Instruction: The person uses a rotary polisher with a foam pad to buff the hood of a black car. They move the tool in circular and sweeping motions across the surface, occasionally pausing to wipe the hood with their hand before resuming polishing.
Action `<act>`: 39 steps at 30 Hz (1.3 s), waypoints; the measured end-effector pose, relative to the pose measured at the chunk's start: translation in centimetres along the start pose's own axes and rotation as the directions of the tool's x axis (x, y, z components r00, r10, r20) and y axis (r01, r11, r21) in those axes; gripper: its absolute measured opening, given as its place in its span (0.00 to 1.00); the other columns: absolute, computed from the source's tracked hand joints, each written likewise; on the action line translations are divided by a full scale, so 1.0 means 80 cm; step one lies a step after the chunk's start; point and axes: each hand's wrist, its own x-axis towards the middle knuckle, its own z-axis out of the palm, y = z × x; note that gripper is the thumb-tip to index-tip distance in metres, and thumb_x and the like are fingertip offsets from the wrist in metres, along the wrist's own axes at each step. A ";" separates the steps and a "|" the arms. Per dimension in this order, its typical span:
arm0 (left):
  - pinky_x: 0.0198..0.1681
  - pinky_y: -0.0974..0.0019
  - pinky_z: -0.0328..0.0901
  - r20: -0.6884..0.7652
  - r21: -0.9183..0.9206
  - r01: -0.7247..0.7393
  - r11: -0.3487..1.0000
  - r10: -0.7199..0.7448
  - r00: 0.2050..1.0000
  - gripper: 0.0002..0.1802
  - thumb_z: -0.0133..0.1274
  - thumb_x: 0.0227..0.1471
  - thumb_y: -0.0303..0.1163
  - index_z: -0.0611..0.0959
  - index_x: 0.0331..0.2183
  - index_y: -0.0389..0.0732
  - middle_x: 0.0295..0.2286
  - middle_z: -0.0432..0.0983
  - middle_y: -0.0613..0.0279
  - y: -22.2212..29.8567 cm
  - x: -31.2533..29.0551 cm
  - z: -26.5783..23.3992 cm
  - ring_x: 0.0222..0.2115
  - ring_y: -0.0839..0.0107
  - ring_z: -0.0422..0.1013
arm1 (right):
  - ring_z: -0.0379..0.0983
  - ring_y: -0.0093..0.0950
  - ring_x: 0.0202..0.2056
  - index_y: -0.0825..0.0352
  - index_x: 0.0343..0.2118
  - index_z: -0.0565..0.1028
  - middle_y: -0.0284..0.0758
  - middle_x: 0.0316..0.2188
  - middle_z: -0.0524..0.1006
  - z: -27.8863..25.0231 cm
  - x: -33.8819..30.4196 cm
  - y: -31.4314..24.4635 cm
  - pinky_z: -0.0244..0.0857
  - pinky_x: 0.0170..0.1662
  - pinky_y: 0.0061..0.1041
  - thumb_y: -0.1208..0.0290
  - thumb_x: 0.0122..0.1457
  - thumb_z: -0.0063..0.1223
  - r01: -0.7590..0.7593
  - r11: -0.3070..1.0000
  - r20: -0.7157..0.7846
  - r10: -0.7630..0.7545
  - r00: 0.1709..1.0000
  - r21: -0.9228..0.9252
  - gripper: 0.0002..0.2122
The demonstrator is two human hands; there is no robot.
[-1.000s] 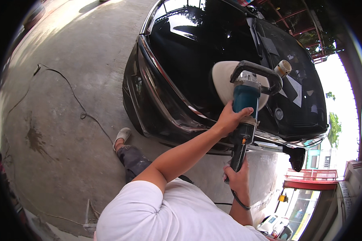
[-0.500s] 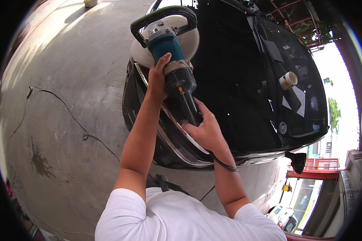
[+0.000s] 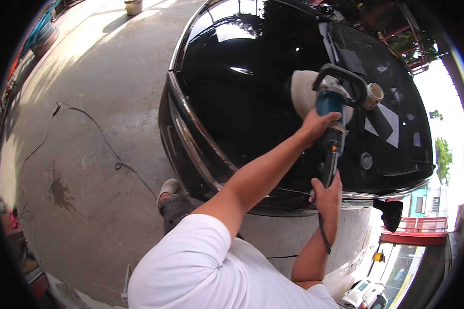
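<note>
Both my hands hold a teal and black car polisher (image 3: 330,102) over the hood of a black car (image 3: 232,118). My left hand (image 3: 317,126) is closed around the teal body, just behind the black loop handle. Farther back, my right hand (image 3: 327,194) grips the dark rear handle, with some fingers hidden beneath it. A black power cord runs down from there along my right forearm. The round white pad (image 3: 303,91) is tilted up on its edge, partly behind the machine. I cannot tell whether it touches the paint.
Beside the loop handle, a white tub (image 3: 375,96) stands on the windshield area near sheets of paper (image 3: 389,123). The side mirror (image 3: 391,213) juts out at right. A thin cord (image 3: 116,160) crosses the concrete floor (image 3: 93,206), and a pot (image 3: 133,7) stands far off.
Both hands have carried the polisher rightward, from the hood's front edge toward the windshield. My body has leaned that way, and my shoe now shows beside the bumper.
</note>
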 end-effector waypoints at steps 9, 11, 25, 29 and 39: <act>0.62 0.51 0.66 -0.271 0.387 0.110 0.916 -0.001 0.963 0.53 0.69 0.42 0.41 0.62 0.63 0.30 0.53 0.73 0.30 -0.189 -0.010 0.095 0.57 0.36 0.71 | 0.67 0.21 0.17 0.67 0.57 0.65 0.33 0.23 0.70 -0.100 -0.052 0.143 0.65 0.19 0.24 0.78 0.60 0.55 -0.246 0.954 -0.086 0.263 0.961 0.169 0.22; 0.58 0.51 0.69 -0.289 0.335 -0.026 0.942 0.129 0.949 0.50 0.69 0.44 0.40 0.62 0.60 0.29 0.50 0.75 0.29 -0.120 -0.049 0.071 0.53 0.38 0.74 | 0.68 0.20 0.18 0.68 0.62 0.65 0.33 0.24 0.72 -0.077 -0.067 0.103 0.64 0.20 0.24 0.76 0.61 0.57 -0.191 0.982 -0.081 0.191 0.978 -0.002 0.26; 0.54 0.54 0.77 -0.004 -0.037 -0.268 0.963 0.268 0.963 0.21 0.45 0.72 0.36 0.69 0.56 0.29 0.48 0.78 0.42 0.176 -0.203 -0.175 0.47 0.57 0.79 | 0.80 0.55 0.39 0.73 0.69 0.59 0.59 0.34 0.81 0.136 -0.030 -0.061 0.74 0.47 0.47 0.74 0.52 0.58 0.324 0.941 0.447 -0.249 0.859 -0.098 0.39; 0.54 0.54 0.77 -0.016 -0.018 -0.248 0.968 0.248 0.969 0.23 0.41 0.73 0.40 0.69 0.57 0.30 0.48 0.78 0.41 0.115 -0.231 -0.143 0.48 0.56 0.79 | 0.80 0.56 0.38 0.73 0.70 0.57 0.58 0.33 0.81 0.093 -0.073 -0.026 0.74 0.45 0.47 0.75 0.52 0.59 0.217 0.970 0.434 -0.149 0.889 -0.111 0.40; 0.41 0.59 0.80 0.025 0.059 0.095 0.994 -0.097 0.995 0.28 0.54 0.63 0.48 0.73 0.50 0.30 0.38 0.82 0.46 -0.108 -0.222 0.079 0.35 0.59 0.83 | 0.81 0.54 0.38 0.68 0.67 0.61 0.53 0.33 0.80 -0.080 -0.218 0.092 0.73 0.45 0.41 0.79 0.56 0.54 -0.142 0.984 -0.015 0.141 0.990 -0.112 0.33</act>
